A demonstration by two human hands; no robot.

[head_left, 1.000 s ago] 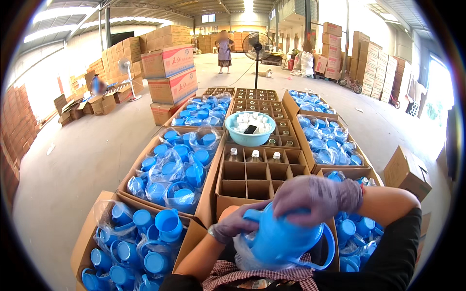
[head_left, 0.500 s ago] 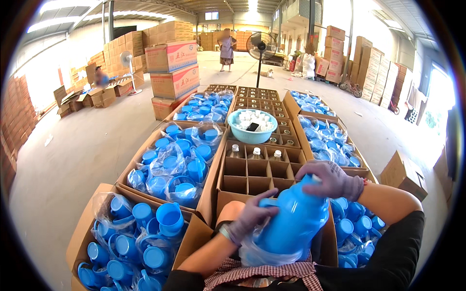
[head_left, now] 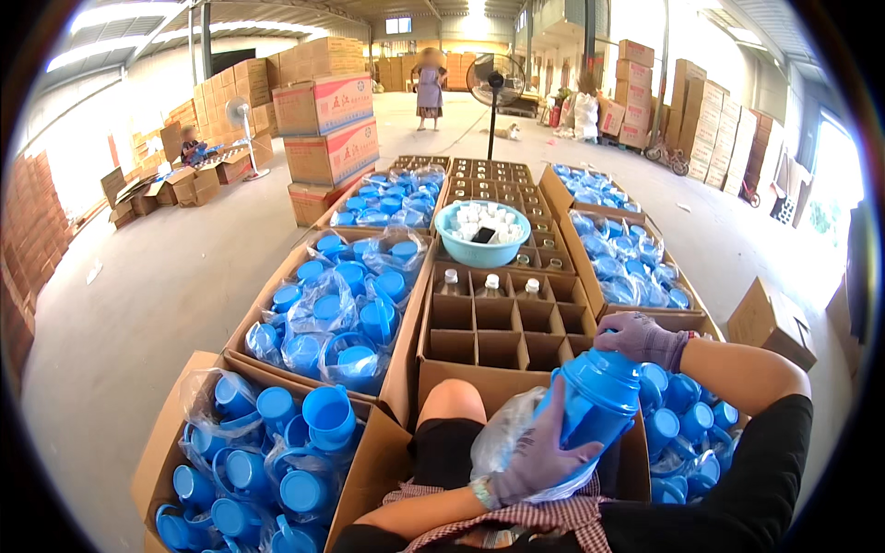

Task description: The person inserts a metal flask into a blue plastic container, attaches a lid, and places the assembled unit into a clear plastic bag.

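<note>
A blue plastic thermos jug (head_left: 595, 405) leans over my lap, its top toward the upper right. My left hand (head_left: 544, 458), in a grey-purple glove, grips the jug's lower side, with thumb and fingers spread around it. My right hand (head_left: 645, 337), gloved alike, is closed over the jug's top; its fingertips and what lies under them are partly hidden. A clear plastic bag (head_left: 502, 438) hangs around the jug's lower part. Just beyond is a divided carton (head_left: 452, 348), with several clear bottles with white caps (head_left: 490, 284) in its far row.
Cartons of bagged blue jugs stand at left (head_left: 309, 493), far left (head_left: 327, 309) and right (head_left: 682, 410). A light-blue basin (head_left: 479, 253) of white caps and a dark phone (head_left: 483, 235) rests on the divided cartons. A black fan (head_left: 495, 81) and a person (head_left: 430, 90) are farther back.
The jug has moved slightly right and turned. My left hand has gone from its handle to its lower side. My right hand stays at the top, where a white part showed before.
</note>
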